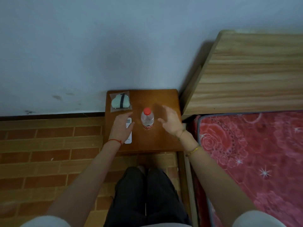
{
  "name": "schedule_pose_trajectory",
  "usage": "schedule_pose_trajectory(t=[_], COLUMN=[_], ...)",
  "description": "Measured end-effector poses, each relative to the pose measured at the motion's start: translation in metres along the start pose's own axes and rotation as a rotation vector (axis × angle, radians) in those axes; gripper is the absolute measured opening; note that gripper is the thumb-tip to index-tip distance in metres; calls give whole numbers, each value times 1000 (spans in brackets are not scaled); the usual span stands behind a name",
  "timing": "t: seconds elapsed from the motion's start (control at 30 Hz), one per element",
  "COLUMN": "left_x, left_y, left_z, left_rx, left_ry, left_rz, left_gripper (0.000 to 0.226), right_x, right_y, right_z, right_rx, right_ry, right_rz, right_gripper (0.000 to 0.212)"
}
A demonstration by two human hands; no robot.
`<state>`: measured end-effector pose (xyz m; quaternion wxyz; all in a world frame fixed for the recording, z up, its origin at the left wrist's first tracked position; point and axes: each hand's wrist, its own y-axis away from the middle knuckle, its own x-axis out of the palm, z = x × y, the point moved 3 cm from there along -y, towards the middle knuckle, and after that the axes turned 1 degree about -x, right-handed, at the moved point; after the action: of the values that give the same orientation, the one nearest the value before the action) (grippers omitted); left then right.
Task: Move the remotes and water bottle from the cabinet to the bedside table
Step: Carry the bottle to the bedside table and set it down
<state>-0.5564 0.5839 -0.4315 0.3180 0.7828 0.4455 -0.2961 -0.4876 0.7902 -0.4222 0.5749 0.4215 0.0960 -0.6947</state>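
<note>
A bagged pale cloud-shaped item [120, 101] lies near a red floral mattress [252, 154].

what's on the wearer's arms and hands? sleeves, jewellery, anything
Both forearms are bare. White short sleeves show at the bottom corners of the view. The left hand has a thin red string at its wrist. The right hand has a thin chain bracelet at its wrist and a gold bracelet further up the forearm. No gloves; whether rings are worn is too small to tell.

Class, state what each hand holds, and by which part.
Right hand: nothing, open beside the bottle. Left hand lies over the remote; grip cannot be told.
</note>
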Motion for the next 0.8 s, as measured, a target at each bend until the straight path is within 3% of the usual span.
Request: schedule_pose_trajectory(t=[0.4,0.8], left_x=[-158,-192], left_y=[81,156], left_z=[-119,-140], left_rx=[153,115], left_ry=[-106,-98], left_rz=[-31,-65], left_gripper=[50,46], right_x=[-133,-145], right_y=[105,178], right_z=[112,130], right_rx=[-152,-145], right_ry=[95,85], right_rz=[-176,-209], right_gripper=[55,53])
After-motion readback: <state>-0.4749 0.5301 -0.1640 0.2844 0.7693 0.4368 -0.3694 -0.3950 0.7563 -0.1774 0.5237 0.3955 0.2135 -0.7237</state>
